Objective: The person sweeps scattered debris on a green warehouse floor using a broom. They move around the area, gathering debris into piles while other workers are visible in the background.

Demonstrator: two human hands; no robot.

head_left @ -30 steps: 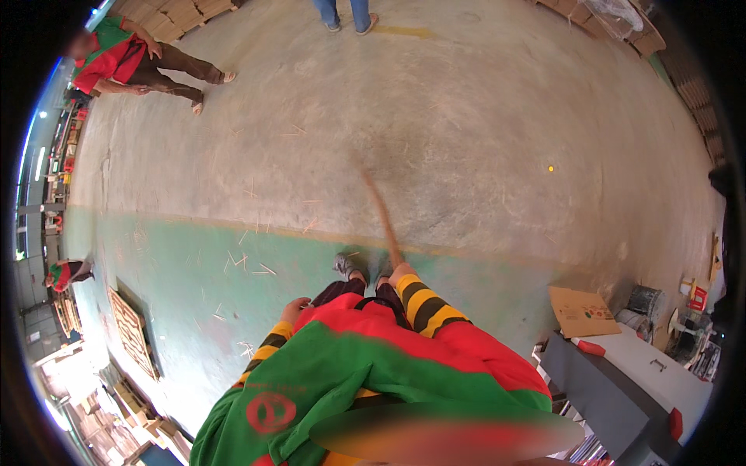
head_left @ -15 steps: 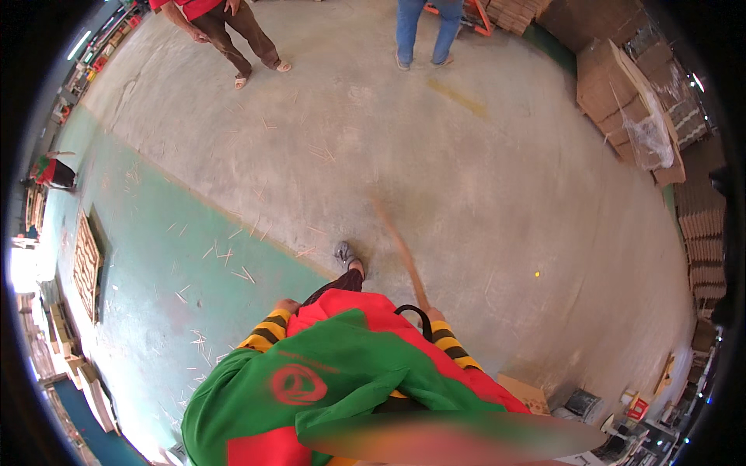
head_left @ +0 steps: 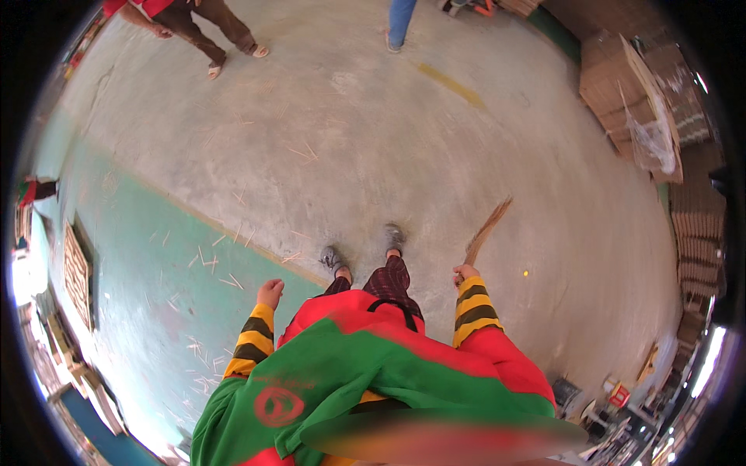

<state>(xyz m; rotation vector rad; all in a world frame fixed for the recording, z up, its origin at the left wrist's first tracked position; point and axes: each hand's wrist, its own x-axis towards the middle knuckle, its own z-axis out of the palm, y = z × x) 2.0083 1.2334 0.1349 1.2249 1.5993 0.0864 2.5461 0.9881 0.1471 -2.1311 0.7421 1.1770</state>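
My right hand is closed around one end of a bundle of thin brown sticks. The bundle slants up and to the right over the floor, its far end frayed and spread. My left hand hangs at my left side with its fingers curled, and nothing shows in it. Both forearms wear yellow and dark striped sleeves. Between the hands are my red and green garment and a black strap.
Loose thin sticks litter the green and grey floor. A wooden pallet lies at the left. Two people stand at the far side, one in brown trousers. Stacked cardboard lines the right, and a yellow spot marks the floor.
My right hand has swung outward to the right with the bundle, which now points up-right. My left hand has moved slightly left. Both my shoes now show; the far people sit higher in view.
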